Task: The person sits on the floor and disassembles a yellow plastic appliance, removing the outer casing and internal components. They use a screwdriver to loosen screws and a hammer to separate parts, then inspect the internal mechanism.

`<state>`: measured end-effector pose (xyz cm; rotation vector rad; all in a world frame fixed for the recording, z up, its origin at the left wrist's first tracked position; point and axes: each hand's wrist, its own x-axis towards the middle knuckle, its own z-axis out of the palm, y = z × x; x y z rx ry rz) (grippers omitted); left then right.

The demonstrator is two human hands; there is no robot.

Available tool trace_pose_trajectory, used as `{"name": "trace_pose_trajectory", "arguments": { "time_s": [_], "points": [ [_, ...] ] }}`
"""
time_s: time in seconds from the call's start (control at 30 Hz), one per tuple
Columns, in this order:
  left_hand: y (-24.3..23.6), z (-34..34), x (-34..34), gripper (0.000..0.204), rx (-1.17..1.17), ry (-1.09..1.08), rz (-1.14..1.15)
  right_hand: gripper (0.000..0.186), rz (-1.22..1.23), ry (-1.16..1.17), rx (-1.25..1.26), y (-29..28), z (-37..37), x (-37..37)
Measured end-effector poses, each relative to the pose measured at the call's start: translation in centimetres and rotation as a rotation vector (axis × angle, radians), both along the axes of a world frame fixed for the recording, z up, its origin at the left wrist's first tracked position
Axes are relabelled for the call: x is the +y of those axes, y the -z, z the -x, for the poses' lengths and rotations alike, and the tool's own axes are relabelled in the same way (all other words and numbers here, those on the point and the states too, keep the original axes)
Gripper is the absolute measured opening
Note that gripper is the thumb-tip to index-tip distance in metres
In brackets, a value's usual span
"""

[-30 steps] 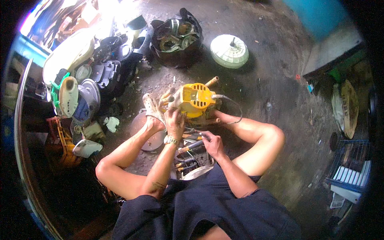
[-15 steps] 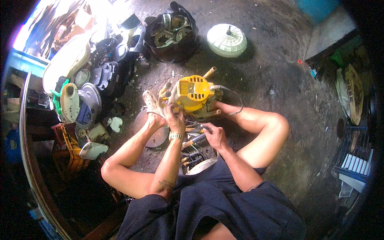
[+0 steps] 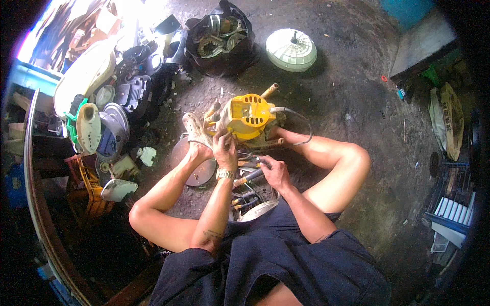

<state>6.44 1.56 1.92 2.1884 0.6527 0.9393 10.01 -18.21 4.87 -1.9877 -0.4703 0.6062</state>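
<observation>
A yellow power tool [image 3: 247, 116] with slotted vents, tubular handles and a grey cable lies between my bent legs. My left hand [image 3: 224, 146], with a metal watch at the wrist, has its fingers curled on the tool's lower left side. My right hand [image 3: 273, 171] is closed around a slim dark hand tool [image 3: 260, 161] just below the machine. Several yellow-and-black handled tools [image 3: 245, 178] lie under and between my hands. A round metal plate [image 3: 199, 173] is beside my left foot, which wears a beige clog [image 3: 196, 130].
Plastic casings and parts [image 3: 132, 97] are heaped at the left beside a metal rail [image 3: 31, 153]. A black bag of metal parts [image 3: 219, 61] and a round white cover [image 3: 291, 48] stand farther forward. A wire rack [image 3: 451, 199] and sacks [image 3: 444, 117] line the right edge.
The whole view has shifted slightly, so floor items sit higher in the picture than a second ago. My hands stay at the yellow tool with little visible movement.
</observation>
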Motion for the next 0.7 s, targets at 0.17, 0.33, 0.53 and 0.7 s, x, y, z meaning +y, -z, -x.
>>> {"name": "trace_pose_trajectory", "arguments": {
  "time_s": [0.17, 0.33, 0.53, 0.7],
  "points": [
    [-0.1, -0.2, -0.1, 0.026, 0.025, -0.014, 0.027, 0.026, 0.038, -0.011, 0.015, -0.7, -0.1, 0.1],
    [-0.3, 0.2, -0.7, 0.031, 0.012, -0.011, 0.228, 0.027, -0.004, -0.006, -0.022, 0.0, 0.0, -0.1],
    [-0.1, 0.8, -1.1, 0.036, 0.042, 0.025, 0.177, 0.026, 0.038, -0.011, -0.004, 0.3, 0.0, 0.1],
    [-1.1, -0.4, -1.7, 0.064, 0.113, -0.010, 0.134, 0.026, 0.008, -0.009, -0.054, 0.6, 0.1, 0.1]
  ]
}}
